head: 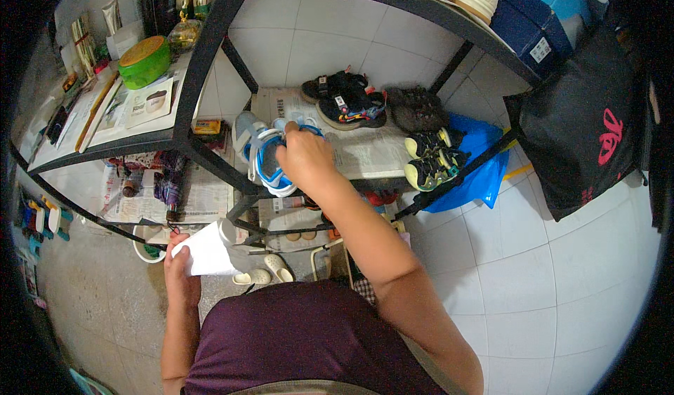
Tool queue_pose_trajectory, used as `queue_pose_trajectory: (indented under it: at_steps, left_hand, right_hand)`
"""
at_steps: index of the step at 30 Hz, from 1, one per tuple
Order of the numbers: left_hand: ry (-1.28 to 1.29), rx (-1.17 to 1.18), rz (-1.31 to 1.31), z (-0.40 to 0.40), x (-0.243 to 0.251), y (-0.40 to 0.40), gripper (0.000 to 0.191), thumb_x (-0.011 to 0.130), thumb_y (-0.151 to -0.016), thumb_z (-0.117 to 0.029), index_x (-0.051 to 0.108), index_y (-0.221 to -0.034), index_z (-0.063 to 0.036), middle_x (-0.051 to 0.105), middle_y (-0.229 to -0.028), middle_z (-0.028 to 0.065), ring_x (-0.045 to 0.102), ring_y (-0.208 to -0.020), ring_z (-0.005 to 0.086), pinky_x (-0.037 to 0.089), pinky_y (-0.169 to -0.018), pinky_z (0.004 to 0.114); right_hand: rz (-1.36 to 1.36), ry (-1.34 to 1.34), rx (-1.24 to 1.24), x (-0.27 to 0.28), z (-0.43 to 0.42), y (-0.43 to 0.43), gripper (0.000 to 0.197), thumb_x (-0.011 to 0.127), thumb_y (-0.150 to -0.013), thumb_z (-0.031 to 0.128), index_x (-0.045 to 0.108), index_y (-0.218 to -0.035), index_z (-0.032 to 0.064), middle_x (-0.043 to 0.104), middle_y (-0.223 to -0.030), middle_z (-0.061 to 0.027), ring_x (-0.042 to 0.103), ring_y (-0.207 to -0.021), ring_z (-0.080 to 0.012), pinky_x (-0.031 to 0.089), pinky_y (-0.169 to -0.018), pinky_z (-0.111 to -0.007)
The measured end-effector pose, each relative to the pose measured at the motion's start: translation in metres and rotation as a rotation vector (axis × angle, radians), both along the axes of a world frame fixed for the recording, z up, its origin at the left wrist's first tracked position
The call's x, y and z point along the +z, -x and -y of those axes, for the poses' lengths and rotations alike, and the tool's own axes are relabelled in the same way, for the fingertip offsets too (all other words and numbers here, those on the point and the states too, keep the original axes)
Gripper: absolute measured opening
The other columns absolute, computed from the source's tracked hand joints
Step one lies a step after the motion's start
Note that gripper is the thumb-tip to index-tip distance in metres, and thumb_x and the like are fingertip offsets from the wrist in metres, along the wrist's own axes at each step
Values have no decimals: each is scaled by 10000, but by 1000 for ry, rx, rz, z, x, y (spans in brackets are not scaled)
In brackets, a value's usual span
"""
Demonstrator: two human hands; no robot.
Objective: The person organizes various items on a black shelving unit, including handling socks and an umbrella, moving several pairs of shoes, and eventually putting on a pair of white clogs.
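My left hand (181, 261) holds a white roll (208, 250), apparently of paper, with a loose sheet hanging from it. It is in front of the shoe rack, below shelf height. My right hand (308, 158) reaches onto the newspaper-lined shelf (363, 153). Its fingers are curled on a blue-and-white sandal (274, 161); the palm hides part of the sandal and some fingertips. Beside it on the left sits a grey-and-white shoe (246, 132). Black sandals (350, 103) stand behind to the right, near dark fuzzy slippers (416, 108) and black-and-yellow children's shoes (432, 155).
Black metal rack bars (181, 100) frame the shelves. A green round tub (145, 62) and cosmetics stand on the upper left shelf. A black bag (579, 126) hangs at right, near a blue plastic bag (474, 171). Cream clogs (278, 267) lie on the floor beneath.
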State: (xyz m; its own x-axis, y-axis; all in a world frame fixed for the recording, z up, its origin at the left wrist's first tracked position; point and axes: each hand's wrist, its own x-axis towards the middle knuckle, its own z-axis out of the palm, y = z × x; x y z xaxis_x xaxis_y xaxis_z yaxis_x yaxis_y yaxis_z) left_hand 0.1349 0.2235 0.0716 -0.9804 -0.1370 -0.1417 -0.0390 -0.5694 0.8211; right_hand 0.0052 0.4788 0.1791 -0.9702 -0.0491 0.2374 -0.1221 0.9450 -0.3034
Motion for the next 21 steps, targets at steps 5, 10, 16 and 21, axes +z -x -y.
queue_pose_trajectory:
  at_steps: [5,10,16,21]
  left_hand:
    - [-31,-35,11,3,0,1,346,577,-765,-170,489,-1070,-31,554,-937,90,540,-864,190,430,-777,306]
    - [-34,-60,38,0,-7,7,332,567,-766,-154,495,-1063,-24,556,-939,96,544,-861,194,433,-778,313]
    - [-41,-122,16,-3,-8,8,334,550,-769,-143,486,-1074,-23,552,-962,110,543,-890,207,441,-801,332]
    - [15,-80,18,-7,-1,8,333,548,-776,-163,477,-1074,-32,545,-966,100,534,-886,195,426,-802,318]
  right_hand:
    - [-220,-219,88,4,-16,-47,423,566,-798,292,477,-1147,71,570,-941,-165,523,-932,-323,336,-877,-442]
    - [-30,-80,155,7,-27,-70,561,595,-791,239,375,-1297,137,502,-1052,-173,480,-979,-346,407,-828,-443]
    - [102,6,245,3,-9,-61,517,587,-802,266,414,-1275,147,475,-1052,-242,507,-952,-408,446,-784,-459]
    - [168,-30,212,0,-17,-42,457,637,-745,343,519,-1085,62,502,-1007,-239,508,-956,-399,440,-786,-457]
